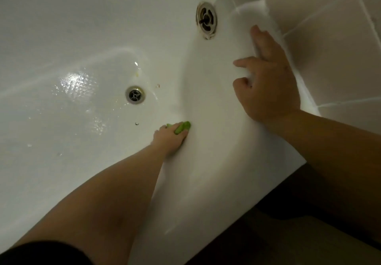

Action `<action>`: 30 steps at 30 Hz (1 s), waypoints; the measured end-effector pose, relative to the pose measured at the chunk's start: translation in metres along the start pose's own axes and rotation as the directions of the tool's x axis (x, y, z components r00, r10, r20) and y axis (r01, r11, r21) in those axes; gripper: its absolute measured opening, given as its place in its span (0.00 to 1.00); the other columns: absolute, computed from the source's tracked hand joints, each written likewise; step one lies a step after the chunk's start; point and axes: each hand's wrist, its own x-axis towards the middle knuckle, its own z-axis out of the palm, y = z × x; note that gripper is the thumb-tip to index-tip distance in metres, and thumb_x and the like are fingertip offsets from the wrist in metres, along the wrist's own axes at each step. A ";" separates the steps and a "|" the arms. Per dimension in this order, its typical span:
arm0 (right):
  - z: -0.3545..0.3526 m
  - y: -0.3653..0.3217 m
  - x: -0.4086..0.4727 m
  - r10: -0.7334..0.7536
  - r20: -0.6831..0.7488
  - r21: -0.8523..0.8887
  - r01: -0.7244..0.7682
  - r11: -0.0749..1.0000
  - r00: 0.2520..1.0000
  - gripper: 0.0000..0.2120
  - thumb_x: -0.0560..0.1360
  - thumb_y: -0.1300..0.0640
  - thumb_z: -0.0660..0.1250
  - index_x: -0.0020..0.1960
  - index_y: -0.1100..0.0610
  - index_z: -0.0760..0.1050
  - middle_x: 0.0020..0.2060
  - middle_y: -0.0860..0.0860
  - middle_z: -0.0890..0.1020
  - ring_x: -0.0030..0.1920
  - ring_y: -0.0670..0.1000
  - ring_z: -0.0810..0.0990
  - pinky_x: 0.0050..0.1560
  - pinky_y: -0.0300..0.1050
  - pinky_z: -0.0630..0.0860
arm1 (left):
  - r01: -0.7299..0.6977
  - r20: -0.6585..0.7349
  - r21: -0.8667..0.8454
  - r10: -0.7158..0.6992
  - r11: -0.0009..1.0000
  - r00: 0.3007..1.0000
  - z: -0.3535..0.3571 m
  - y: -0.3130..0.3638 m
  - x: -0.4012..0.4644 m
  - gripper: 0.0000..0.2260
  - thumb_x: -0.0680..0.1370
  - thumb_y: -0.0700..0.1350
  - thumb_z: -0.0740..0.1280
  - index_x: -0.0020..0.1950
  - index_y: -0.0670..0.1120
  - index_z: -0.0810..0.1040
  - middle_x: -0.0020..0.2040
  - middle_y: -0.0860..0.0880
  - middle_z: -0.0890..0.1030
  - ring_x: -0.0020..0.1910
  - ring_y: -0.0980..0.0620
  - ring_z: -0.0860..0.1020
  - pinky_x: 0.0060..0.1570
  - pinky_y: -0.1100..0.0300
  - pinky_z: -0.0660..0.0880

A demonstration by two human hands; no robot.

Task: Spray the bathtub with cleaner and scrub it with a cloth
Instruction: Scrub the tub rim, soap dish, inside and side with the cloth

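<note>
Left hand [172, 135] grips green cloth [181, 127], pressed to bathtub [61, 27] wall just right of floor drain [135, 95] | right hand [266, 81] spread, fingers over tub rim, likely bracing the lean | floor wet, so scrub phase | no cleaner bottle in view

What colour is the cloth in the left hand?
Bright green. The cloth shows in the head view, gripped by the left hand.

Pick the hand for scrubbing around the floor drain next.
Left. The left hand already holds the green cloth low in the tub, near the drain; the right hand is braced on the rim.
</note>
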 end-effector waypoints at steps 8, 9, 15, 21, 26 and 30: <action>-0.004 -0.009 -0.004 -0.092 0.143 -0.159 0.115 0.981 0.985 0.18 0.76 0.56 0.61 0.62 0.55 0.83 0.81 0.55 0.62 0.82 0.59 0.53 0.81 0.60 0.51 | -0.102 0.085 -0.215 0.122 0.971 0.989 -0.022 0.051 -0.097 0.25 0.80 0.63 0.66 0.76 0.60 0.70 0.71 0.53 0.75 0.68 0.47 0.74 0.70 0.53 0.69; -0.005 -0.012 -0.006 -0.137 0.205 -0.217 0.181 0.959 0.969 0.19 0.76 0.54 0.60 0.62 0.55 0.83 0.79 0.55 0.66 0.82 0.59 0.54 0.81 0.62 0.49 | -0.141 0.089 -0.208 0.162 0.968 0.983 -0.027 0.056 -0.119 0.25 0.80 0.63 0.66 0.76 0.61 0.70 0.71 0.54 0.75 0.68 0.48 0.74 0.70 0.54 0.68; -0.006 -0.038 -0.016 -0.086 0.660 -0.474 0.503 0.723 0.746 0.29 0.76 0.44 0.44 0.55 0.49 0.83 0.53 0.48 0.85 0.69 0.53 0.74 0.78 0.68 0.38 | -0.262 0.189 -0.131 0.284 0.956 0.940 -0.048 0.020 -0.176 0.25 0.79 0.65 0.65 0.76 0.62 0.70 0.67 0.57 0.73 0.66 0.53 0.73 0.69 0.58 0.67; 0.036 -0.068 -0.025 0.106 0.935 -0.285 0.544 0.789 0.337 0.26 0.81 0.43 0.45 0.71 0.48 0.73 0.71 0.51 0.75 0.72 0.54 0.70 0.79 0.59 0.51 | -0.031 0.156 0.058 0.021 0.998 0.988 -0.035 -0.038 -0.089 0.29 0.77 0.73 0.60 0.75 0.65 0.69 0.69 0.50 0.74 0.68 0.44 0.74 0.69 0.53 0.69; 0.081 -0.088 -0.044 0.145 0.986 -0.164 0.470 0.867 0.077 0.28 0.83 0.39 0.42 0.81 0.43 0.58 0.81 0.51 0.60 0.80 0.56 0.58 0.80 0.62 0.46 | 0.037 0.075 0.120 -0.047 0.992 0.996 -0.027 -0.062 -0.054 0.32 0.75 0.76 0.56 0.75 0.62 0.72 0.73 0.48 0.73 0.69 0.41 0.73 0.71 0.48 0.69; 0.081 -0.091 -0.044 0.168 0.984 -0.180 0.442 0.879 0.066 0.28 0.84 0.39 0.41 0.83 0.42 0.53 0.83 0.50 0.55 0.82 0.55 0.53 0.81 0.61 0.44 | 0.011 0.166 0.055 -0.019 0.998 0.986 -0.039 -0.053 -0.099 0.27 0.78 0.71 0.61 0.73 0.61 0.74 0.68 0.48 0.75 0.66 0.43 0.75 0.65 0.53 0.71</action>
